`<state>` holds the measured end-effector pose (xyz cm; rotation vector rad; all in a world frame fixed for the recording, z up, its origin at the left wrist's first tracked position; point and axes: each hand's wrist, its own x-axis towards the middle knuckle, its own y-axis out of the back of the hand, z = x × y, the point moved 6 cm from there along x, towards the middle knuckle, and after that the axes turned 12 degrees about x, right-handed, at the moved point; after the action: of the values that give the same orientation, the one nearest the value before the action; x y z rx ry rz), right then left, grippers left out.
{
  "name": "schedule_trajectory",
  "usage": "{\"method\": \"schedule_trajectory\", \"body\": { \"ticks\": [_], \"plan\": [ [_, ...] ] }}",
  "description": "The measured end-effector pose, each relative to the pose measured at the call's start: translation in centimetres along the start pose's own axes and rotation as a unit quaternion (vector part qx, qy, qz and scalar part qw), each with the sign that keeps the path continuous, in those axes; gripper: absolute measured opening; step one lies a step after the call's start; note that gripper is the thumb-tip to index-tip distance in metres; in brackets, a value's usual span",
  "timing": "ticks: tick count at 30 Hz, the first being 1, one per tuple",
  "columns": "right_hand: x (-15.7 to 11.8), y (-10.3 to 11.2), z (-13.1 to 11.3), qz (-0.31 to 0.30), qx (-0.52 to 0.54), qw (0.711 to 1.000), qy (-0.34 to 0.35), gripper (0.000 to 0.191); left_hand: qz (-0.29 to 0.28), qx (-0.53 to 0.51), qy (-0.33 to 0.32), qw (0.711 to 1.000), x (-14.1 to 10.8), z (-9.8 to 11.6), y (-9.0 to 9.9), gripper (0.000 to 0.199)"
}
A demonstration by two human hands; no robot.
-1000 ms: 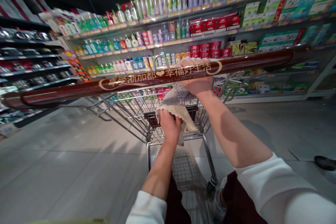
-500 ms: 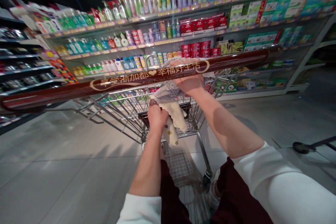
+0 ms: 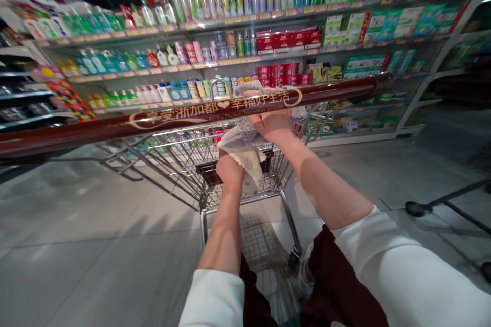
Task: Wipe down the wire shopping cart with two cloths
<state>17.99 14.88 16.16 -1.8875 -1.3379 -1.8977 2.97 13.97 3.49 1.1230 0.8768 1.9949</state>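
Shelves (image 3: 230, 21) of bottles and boxes stand beyond both your hands. Your cart (image 3: 264, 197) is nearer, its wire basket ahead of your left hand (image 3: 230, 169). The brown handle (image 3: 207, 111) crosses at your right hand (image 3: 275, 125), running on to either side of it, gold lettering mostly to that hand's left. The cloth (image 3: 251, 161) is at both hands: dotted grey part against the handle by your right, cream part hanging below it at your left. One piece or two, cannot tell.

Your right hand is wrapped round the handle, cloth bunched under it. Your left appears to grip the cream part; fingertips hidden.

Progress, as judged: mid-work. Cloth is on the handle, not put aside; handle lengths well out from your right hand carry none. Which stretches are done, cannot tell.
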Motion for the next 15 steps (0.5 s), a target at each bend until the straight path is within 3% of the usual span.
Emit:
{"method": "schedule_trajectory", "body": {
  "ticks": [8, 15],
  "plan": [
    [-6.1, -0.8, 1.9, 0.026, 0.004, 0.999, 0.042, 0.037, -0.004, 0.055, -0.028, 0.998, -0.1, -0.3, -0.1, 0.039],
    [-13.2, -6.3, 6.8, -0.135, 0.021, 0.981, -0.14, 0.033, -0.004, 0.099, -0.008, 0.995, 0.0, -0.6, -0.7, 0.035]
  ]
}}
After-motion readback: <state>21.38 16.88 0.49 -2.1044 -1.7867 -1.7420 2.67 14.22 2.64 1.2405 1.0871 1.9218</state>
